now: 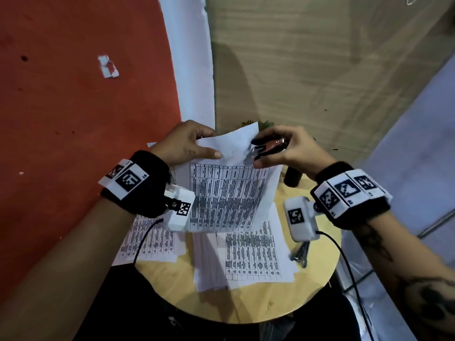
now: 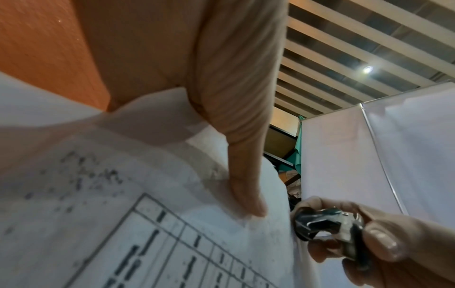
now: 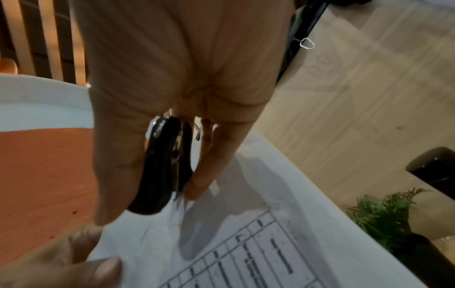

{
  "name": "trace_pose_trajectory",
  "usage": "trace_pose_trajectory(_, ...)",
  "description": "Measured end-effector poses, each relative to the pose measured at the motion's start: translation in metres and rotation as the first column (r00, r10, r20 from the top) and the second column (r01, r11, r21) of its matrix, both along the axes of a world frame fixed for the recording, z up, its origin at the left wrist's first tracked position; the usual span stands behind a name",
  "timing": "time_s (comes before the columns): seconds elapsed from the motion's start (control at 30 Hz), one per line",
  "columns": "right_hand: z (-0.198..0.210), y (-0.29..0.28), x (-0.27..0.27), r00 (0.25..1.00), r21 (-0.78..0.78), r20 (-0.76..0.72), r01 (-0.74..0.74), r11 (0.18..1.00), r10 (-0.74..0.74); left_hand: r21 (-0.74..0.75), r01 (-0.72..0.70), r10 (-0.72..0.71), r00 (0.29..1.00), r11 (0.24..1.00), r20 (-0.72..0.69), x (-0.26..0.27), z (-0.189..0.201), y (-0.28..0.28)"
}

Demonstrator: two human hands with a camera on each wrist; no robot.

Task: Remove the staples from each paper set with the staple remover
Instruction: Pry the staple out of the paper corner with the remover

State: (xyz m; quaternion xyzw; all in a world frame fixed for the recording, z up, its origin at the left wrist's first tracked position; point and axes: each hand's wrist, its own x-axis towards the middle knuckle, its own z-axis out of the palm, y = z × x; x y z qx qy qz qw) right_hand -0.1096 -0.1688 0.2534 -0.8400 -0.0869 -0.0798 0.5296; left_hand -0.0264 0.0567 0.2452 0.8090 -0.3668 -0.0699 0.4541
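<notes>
Head view: left hand (image 1: pixel 187 143) holds a paper set (image 1: pixel 229 188) lifted off the round table (image 1: pixel 246 308), thumb laid along the top sheet, fingers hidden behind it, so a pinch across the top margin. Likely held up this way to give the tool a free corner to bite. Right hand (image 1: pixel 288 148) grips the staple remover (image 1: pixel 268 150) at the set's top right corner, thumb below and fingers arched over, squeezing it; its metal claws point at the paper edge. The staple itself is too small to make out. Two more sets (image 1: pixel 251 257) lie flat on the table, thin white sheets printed with dense tables; a dark cylinder (image 1: pixel 293 177) stands beyond them. Table top is pale smooth wood. Left wrist view: the thumb (image 2: pixel 243 185) presses flat on the sheet near its blank upper margin, and the paper bows softly under it. The remover shows shiny metal jaws, blurred, held between the other hand's thumb and fingers just beside the paper edge. Right wrist view: the remover's glossy black plastic grips sit narrow between thumb and fingers (image 3: pixel 211 165), which lie straight and close together; jaw tips meet the paper, though whether they have the staple I cannot tell. A green plant (image 3: pixel 384 214) stands beside.
</notes>
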Motion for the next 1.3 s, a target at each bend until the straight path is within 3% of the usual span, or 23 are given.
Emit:
trace_pose_trajectory(0.33, 0.003, -0.004, -0.012, 0.986, 0.173, -0.023, -0.157, 0.972, 0.164, -0.005, 0.000, 0.000, 0.999, 1.000, 0.049, 0.002, 0.002, 0.001)
trace_pose_trajectory(0.4, 0.006, -0.004, -0.014, 0.986, 0.148, -0.041, -0.154, 0.977, 0.162, -0.014, -0.012, 0.013, 0.999, 1.000, 0.051, 0.002, 0.003, 0.001)
trace_pose_trajectory(0.53, 0.010, 0.001, -0.012, 0.993, -0.049, -0.031, -0.116, 0.992, 0.115, 0.022, -0.015, 0.014, 0.998, 1.000, 0.056, -0.004, 0.006, 0.000)
trace_pose_trajectory(0.63, 0.008, 0.004, -0.013, 0.995, -0.011, -0.038, -0.091, 0.996, 0.091, 0.083, -0.079, 0.067, 0.987, 0.993, 0.144, -0.002, 0.006, -0.002)
trace_pose_trajectory(0.77, 0.007, 0.006, -0.017, 0.996, 0.050, -0.013, -0.087, 0.995, 0.088, 0.219, -0.244, 0.156, 0.921, 0.945, 0.356, -0.005, 0.009, -0.011)
trace_pose_trajectory(0.9, 0.003, 0.006, -0.018, 0.999, 0.061, 0.025, -0.048, 0.997, 0.046, 0.132, -0.162, 0.118, 0.948, 0.978, 0.296, -0.013, 0.010, -0.021)
trace_pose_trajectory(1.0, -0.005, 0.005, -0.016, 0.980, 0.026, 0.190, 0.055, 0.998, -0.059, 0.039, -0.154, 0.141, 0.962, 0.987, 0.233, -0.014, 0.006, -0.022)
trace_pose_trajectory(1.1, -0.013, 0.011, -0.020, 0.843, -0.135, 0.516, 0.254, 0.958, -0.151, 0.003, -0.136, 0.133, 0.978, 0.991, 0.163, -0.015, 0.007, -0.020)
trace_pose_trajectory(1.3, -0.017, 0.030, -0.026, 0.686, -0.400, 0.728, 0.399, 0.825, 0.021, -0.013, -0.084, 0.085, 0.988, 0.996, 0.132, -0.021, 0.011, -0.020)
